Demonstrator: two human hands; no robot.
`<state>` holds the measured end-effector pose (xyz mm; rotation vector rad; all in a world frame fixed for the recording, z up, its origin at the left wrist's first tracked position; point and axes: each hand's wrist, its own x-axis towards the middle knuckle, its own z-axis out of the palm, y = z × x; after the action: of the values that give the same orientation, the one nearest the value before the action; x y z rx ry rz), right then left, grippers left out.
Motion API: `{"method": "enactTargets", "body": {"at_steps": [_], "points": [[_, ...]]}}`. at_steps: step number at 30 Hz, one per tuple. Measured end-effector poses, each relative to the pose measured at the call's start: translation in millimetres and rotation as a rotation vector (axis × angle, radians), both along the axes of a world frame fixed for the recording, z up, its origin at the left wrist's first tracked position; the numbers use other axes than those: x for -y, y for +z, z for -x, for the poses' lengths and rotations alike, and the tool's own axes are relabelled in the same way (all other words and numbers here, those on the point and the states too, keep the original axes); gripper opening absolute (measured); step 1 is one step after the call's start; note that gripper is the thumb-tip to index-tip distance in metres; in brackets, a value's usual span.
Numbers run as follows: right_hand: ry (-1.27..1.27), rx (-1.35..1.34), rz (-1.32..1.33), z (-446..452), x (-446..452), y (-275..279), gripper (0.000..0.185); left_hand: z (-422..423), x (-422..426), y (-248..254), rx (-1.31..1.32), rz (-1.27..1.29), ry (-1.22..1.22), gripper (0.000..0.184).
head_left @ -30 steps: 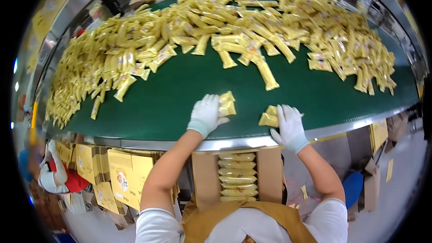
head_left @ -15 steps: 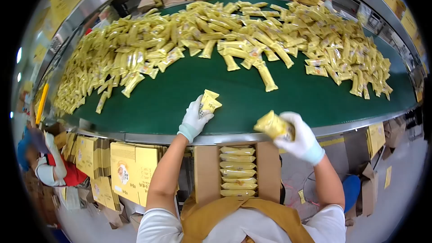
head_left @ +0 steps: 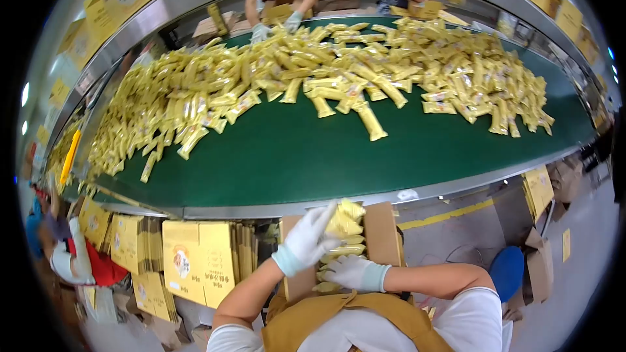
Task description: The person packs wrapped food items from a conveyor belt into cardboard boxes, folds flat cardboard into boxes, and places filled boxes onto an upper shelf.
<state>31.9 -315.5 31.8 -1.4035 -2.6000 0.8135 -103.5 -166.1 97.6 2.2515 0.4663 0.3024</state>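
Observation:
An open cardboard box (head_left: 383, 231) sits against my body at the table's near edge, with a row of yellow snack packets (head_left: 345, 225) inside. My left hand (head_left: 305, 240), in a white glove, is over the box's left side, fingers stretched toward the packets at the far end. My right hand (head_left: 352, 272), also gloved, lies across the nearer packets with its fingers spread, hiding some of them. Neither hand shows a packet in its grip. Beyond the box, a big heap of the same yellow packets (head_left: 261, 85) covers the far part of the green conveyor belt (head_left: 287, 163).
Stacks of folded yellow cartons (head_left: 195, 261) stand at the left. A metal rail (head_left: 261, 210) runs along the belt's near edge. A blue stool (head_left: 506, 274) is at the right. Across the belt, a co-worker's gloved hands (head_left: 277, 29) reach to the heap; another person works farther right.
Both hands have come from above the belt down to the box, and the packets they held are out of their grip. The far co-worker's hands now reach onto the heap. My view has shifted slightly.

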Motion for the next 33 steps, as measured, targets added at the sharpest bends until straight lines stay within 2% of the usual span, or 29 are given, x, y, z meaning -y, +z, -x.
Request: {"method": "enactTargets", "body": {"at_steps": [2,4,6,7,10,11,12,13,16,17,18,20,22,23,26,27,28,30,32,33], "points": [[-0.045,-0.02,-0.058,-4.4,8.4,-7.1,0.033,-2.9,11.7,-29.8,-0.007,-0.278,-0.114,0.08],[-0.053,-0.103,-0.136,-13.4,18.7,-2.0,0.025,-0.4,30.4,-47.5,-0.032,-0.432,-0.172,0.07],[-0.035,-0.24,-0.231,-26.2,28.2,9.3,0.024,2.6,46.3,-46.9,-0.039,-0.504,-0.119,0.069],[-0.044,-0.262,-0.339,-31.3,33.5,11.6,0.016,4.4,50.4,-44.8,-0.068,-0.505,-0.12,0.068],[-0.059,-0.137,-0.268,-51.8,41.6,40.9,0.015,8.4,60.1,-46.1,-0.156,-0.472,-0.138,0.068],[-0.241,-0.016,-0.108,-51.7,39.4,55.4,0.022,11.2,63.7,-50.6,-0.189,-0.436,-0.167,0.068],[-0.364,-0.169,-0.328,-61.0,41.9,54.9,0.019,12.2,65.4,-54.0,-0.222,-0.4,-0.194,0.067],[-0.458,-0.173,-0.344,-68.0,37.1,55.0,0.022,12.0,65.1,-55.6,-0.289,-0.346,-0.213,0.072],[-0.699,-0.132,-0.524,-80.6,14.1,56.5,0.055,9.6,67.7,-47.3,-0.331,-0.511,-0.267,0.086],[-0.726,-0.054,-0.564,-82.8,4.3,46.4,0.064,6.1,72.8,-44.4,-0.448,-0.548,-0.319,0.105],[-0.763,-0.039,-0.636,-83.3,-9.4,42.2,0.065,2.8,75.9,-42.3,-0.494,-0.574,-0.33,0.108],[-0.842,-0.094,-0.33,-88.9,-41.5,22.3,0.062,-5.3,80.0,-41.4,-0.582,-0.622,-0.343,0.112],[-0.867,0.003,0.014,-93.1,-68.2,7.9,0.058,-5.4,82.2,-50.3,-0.556,-0.639,-0.333,0.111],[-0.839,0.068,-0.012,-96.6,-73.0,3.9,0.054,-5.8,81.5,-48.1,-0.545,-0.606,-0.33,0.111],[-0.794,0.074,0.083,-97.9,-73.9,10.6,0.053,0.3,76.0,-44.8,-0.415,-0.448,-0.333,0.102],[-0.785,0.082,0.058,-94.0,-66.8,15.9,0.05,3.3,74.4,-41.7,-0.384,-0.429,-0.356,0.101],[-0.734,-0.011,-0.115,-92.9,-55.4,7.5,0.041,6.4,72.2,-37.7,-0.353,-0.411,-0.38,0.1],[-0.647,-0.098,-0.329,-97.7,-31.6,7.6,0.028,23.5,70.8,-33.3,0.013,-0.302,-0.174,0.083],[-0.688,-0.127,-0.492,-96.8,-8.1,31.7,0.022,46.1,63.3,-33.1,0.322,-0.232,0.059,0.071],[-0.708,-0.142,-0.57,-97.2,1.0,42.7,0.021,56.0,61.6,-38.2,0.418,-0.221,0.287,0.061]]}}
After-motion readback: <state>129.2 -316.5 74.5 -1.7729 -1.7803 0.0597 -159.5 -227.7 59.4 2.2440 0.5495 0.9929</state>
